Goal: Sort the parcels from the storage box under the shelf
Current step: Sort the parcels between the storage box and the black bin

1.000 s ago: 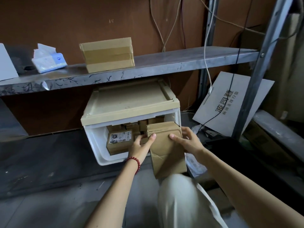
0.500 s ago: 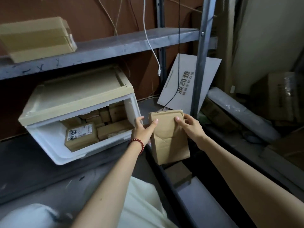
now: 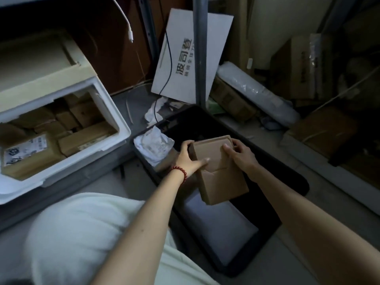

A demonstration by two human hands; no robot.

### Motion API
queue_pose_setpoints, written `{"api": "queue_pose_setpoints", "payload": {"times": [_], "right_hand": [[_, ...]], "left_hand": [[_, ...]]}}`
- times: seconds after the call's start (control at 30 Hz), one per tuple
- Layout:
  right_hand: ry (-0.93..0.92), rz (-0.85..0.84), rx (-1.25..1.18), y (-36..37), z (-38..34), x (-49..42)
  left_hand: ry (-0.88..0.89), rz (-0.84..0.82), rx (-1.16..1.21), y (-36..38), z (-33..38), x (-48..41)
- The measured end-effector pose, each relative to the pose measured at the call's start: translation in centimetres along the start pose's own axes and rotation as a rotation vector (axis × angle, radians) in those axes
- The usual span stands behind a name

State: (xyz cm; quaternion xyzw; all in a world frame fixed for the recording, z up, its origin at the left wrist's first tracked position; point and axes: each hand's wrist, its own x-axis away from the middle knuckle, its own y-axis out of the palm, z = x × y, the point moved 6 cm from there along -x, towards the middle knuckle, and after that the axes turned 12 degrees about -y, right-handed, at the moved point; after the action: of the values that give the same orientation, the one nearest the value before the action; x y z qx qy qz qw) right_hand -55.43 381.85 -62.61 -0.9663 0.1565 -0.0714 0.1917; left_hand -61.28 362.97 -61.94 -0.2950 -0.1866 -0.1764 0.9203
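While both hands clamp one brown parcel [image 3: 218, 169], left hand [image 3: 190, 159] on its left edge, right hand [image 3: 239, 155] on its top right, it hangs above a black bin [image 3: 287, 182]. White storage box [image 3: 115, 112] sits left, open, parcels inside.

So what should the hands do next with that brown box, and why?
Probably lower the cardboard parcel into the black bin right below it. Both the left hand and right hand hold it in the air above the bin's open, mostly bare floor, away from the white storage box, which still holds more parcels waiting to be sorted.
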Motion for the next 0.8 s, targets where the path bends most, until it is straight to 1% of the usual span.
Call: {"api": "queue_pose_setpoints", "payload": {"times": [0.07,0.23,0.37,0.5,0.6,0.67,0.73,0.8], "right_hand": [[0.037,-0.014,0.031,-0.3,2.3,0.8],[0.104,-0.099,0.096,0.9,7.3,3.1],[0.161,-0.161,0.133,2.0,9.6,4.6],[0.223,-0.224,0.144,2.8,11.8,6.2],[0.2,-0.205,0.148,3.4,12.3,6.8],[0.19,-0.224,0.146,4.0,12.5,7.1],[0.21,-0.279,0.147,4.9,13.0,7.5],[0.21,-0.317,0.188,5.9,13.5,8.0]], "left_hand": [[-0.061,-0.018,-0.008,2.4,-1.8,-0.5],[-0.322,-0.12,0.054,7.2,-7.1,-1.2],[-0.413,-0.157,-0.04,8.5,-9.5,-0.8],[-0.395,-0.238,-0.24,9.2,-10.7,0.0],[-0.381,-0.233,-0.368,9.3,-11.2,-0.2],[-0.357,-0.223,-0.466,9.4,-11.2,-0.1],[-0.253,-0.193,-0.561,9.6,-10.5,0.0],[-0.138,-0.172,-0.71,9.8,-10.0,0.2]]}}
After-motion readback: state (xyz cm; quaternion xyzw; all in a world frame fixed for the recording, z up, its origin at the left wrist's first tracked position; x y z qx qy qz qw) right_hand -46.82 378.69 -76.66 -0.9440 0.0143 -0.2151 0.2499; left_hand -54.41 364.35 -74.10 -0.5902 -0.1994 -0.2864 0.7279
